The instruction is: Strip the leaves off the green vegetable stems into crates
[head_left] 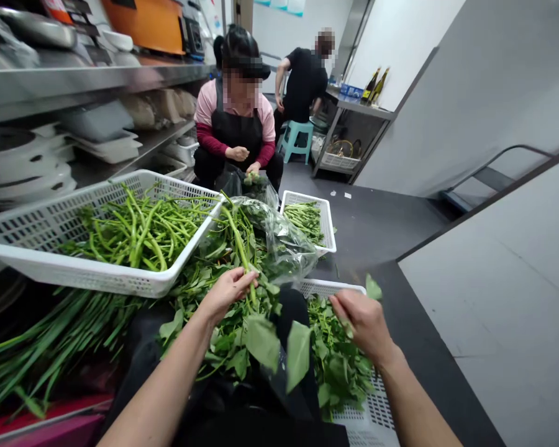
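Observation:
My left hand (pixel 228 293) is closed around long green leafy-vegetable stems (pixel 237 234), which point up and away over a heap of leafy greens (pixel 226 347) near my lap. Closed too, my right hand (pixel 364 318) is over a white basket (pixel 382 406) filled with leaves (pixel 333 354). A green leaf (pixel 373 288) sticks out beside its fingers, and part of what it grips is hidden. Two broad leaves (pixel 298 355) show between my forearms; what supports them is unclear. To the left, a large white basket (pixel 163 282) holds many bare green stems (pixel 142 233).
A co-worker (pixel 237 121) crouches opposite, handling greens above a plastic bag (pixel 291 239). Cut stems fill a small white basket (pixel 331 239). Long narrow green leaves (pixel 69 338) lie at left, below metal shelves (pixel 97 81). Another person (pixel 305 87) sits on a blue stool (pixel 298 133) behind.

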Motion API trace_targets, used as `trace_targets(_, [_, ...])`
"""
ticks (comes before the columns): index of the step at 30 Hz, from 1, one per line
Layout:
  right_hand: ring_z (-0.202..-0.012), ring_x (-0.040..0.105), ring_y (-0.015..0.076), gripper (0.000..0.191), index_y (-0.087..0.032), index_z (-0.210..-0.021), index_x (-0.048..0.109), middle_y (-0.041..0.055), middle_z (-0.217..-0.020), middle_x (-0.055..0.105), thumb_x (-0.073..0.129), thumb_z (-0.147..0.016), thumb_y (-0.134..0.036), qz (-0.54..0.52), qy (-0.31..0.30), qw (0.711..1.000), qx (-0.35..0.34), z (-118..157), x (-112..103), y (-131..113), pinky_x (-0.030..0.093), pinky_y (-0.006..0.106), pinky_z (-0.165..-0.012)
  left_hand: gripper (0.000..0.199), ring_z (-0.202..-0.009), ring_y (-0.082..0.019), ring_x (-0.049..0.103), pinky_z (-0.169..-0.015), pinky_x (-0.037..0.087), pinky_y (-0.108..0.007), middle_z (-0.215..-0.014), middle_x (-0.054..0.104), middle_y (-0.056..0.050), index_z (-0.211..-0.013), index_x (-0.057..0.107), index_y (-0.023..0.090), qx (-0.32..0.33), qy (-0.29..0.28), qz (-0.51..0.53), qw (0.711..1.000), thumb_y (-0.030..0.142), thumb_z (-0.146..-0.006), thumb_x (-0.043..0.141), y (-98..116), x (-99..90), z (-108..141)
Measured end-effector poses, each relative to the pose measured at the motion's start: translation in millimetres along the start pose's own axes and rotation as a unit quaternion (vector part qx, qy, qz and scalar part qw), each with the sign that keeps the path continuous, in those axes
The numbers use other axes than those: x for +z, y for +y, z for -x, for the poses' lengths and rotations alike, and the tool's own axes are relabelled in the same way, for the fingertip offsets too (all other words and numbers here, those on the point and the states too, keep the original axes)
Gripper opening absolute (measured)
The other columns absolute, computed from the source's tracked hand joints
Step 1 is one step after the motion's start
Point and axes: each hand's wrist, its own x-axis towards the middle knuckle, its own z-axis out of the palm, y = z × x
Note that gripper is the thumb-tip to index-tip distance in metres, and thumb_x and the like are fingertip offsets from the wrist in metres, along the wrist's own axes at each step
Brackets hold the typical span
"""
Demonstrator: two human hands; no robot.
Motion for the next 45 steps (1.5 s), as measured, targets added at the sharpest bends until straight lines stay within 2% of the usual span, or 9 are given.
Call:
trace_targets(3, [-0.068,0.06,0.0198,0.011,-0.015,-0.075,0.06,0.0089,-0.075,0.064,0.06,-0.079,-0.025,0.006,-0.218,0.968,0.12,10,28,26,0.042,0.029,-0.06,0.03,-0.055,-0.01,0.04,-0.051,0.032,-0.021,-0.061,0.051,0.003,-0.068,0.06,0.015,0.05,-0.07,-0.125,0.988,0.045,-0.07,0.06,-2,-11.9,13])
trace_targets(7, [-0.114,0.05,0.0253,0.063,-0.018,-0.129,0.042,0.0159,-0.135,0.043,0.065,-0.074,-0.038,-0.292,-0.192,0.919,0.185,-13,69,-7,0.044,0.036,-0.089,0.03,-0.068,-0.016,0.048,-0.065,0.038,-0.026,-0.071,0.056,-0.001,-0.07,0.062,0.017,0.053,-0.134,-0.165,0.976,0.046,-0.072,0.055,-6,-22.9,26])
trace_targets(13, [-0.087,0.061,0.0174,0.059,-0.019,-0.122,0.05,0.0063,-0.104,0.063,0.066,-0.071,-0.044,-0.638,-0.294,0.683,0.201,-61,129,-81,0.047,0.029,-0.074,0.03,-0.069,-0.017,0.049,-0.067,0.039,-0.027,-0.065,0.055,-0.001,-0.067,0.062,0.018,0.025,-0.128,-0.123,0.984,0.047,-0.071,0.056,-22,-35.2,45])
trace_targets(18, [-0.042,0.042,0.0065,0.019,-0.014,-0.063,0.058,-0.006,-0.044,0.047,0.064,-0.072,-0.03,-0.58,-0.25,0.72,0.288,-88,151,-59,0.032,0.019,-0.045,0.041,-0.048,-0.01,0.028,-0.046,0.02,-0.022,-0.049,0.033,0.007,-0.061,0.054,0.018,0.005,-0.008,-0.145,0.989,0.058,-0.068,0.056,-40,-41.8,64])
trace_targets(23, [-0.041,0.03,0.0049,0.025,-0.017,-0.073,0.052,-0.0071,-0.051,0.044,0.048,-0.082,-0.041,-0.565,-0.128,0.717,0.387,-97,146,-43,0.021,0.017,-0.038,0.044,-0.044,-0.006,0.021,-0.043,0.017,-0.019,-0.049,0.03,0.008,-0.064,0.05,0.017,-0.048,-0.01,0.034,0.998,0.061,-0.069,0.058,-49,-47.4,69])
trace_targets(30, [-0.057,0.049,0.0065,0.07,-0.023,-0.11,0.044,-0.0005,-0.091,0.058,0.081,-0.051,-0.034,-0.691,-0.336,0.567,0.298,-54,139,-127,0.035,0.016,-0.043,0.05,-0.071,-0.017,0.054,-0.064,0.044,-0.026,-0.071,0.058,-0.003,-0.055,0.053,0.018,0.072,0.134,-0.014,0.988,0.067,-0.063,0.058,-42,-36.1,51])
trace_targets(34, [-0.053,0.048,0.0074,0.045,-0.018,-0.098,0.049,-0.0023,-0.076,0.057,0.073,-0.063,-0.032,-0.633,-0.404,0.607,0.26,-49,134,-137,0.036,0.018,-0.046,0.051,-0.076,-0.02,0.058,-0.072,0.046,-0.03,-0.077,0.061,-0.005,-0.072,0.065,0.018,0.103,0.212,-0.114,0.965,0.064,-0.071,0.045,-48,-38.4,43])
trace_targets(40, [-0.055,0.039,0.0078,0.02,-0.017,-0.064,0.053,-0.004,-0.058,0.049,0.048,-0.083,-0.022,-0.349,-0.36,0.864,0.038,-51,122,-127,0.028,0.02,-0.055,0.038,-0.072,-0.02,0.059,-0.065,0.046,-0.029,-0.075,0.065,-0.003,-0.083,0.063,0.018,0.099,0.263,-0.163,0.946,0.05,-0.067,0.052,-54,-50.7,36])
trace_targets(45, [-0.053,0.041,0.0115,0.02,-0.022,-0.074,0.062,-0.0013,-0.06,0.054,0.046,-0.084,-0.029,-0.209,-0.351,0.912,0.025,-52,125,-121,0.023,0.023,-0.053,0.033,-0.062,-0.017,0.056,-0.056,0.042,-0.025,-0.064,0.062,0.0,-0.073,0.061,0.019,0.087,0.18,-0.169,0.965,0.05,-0.07,0.053,-53,-43.1,46])
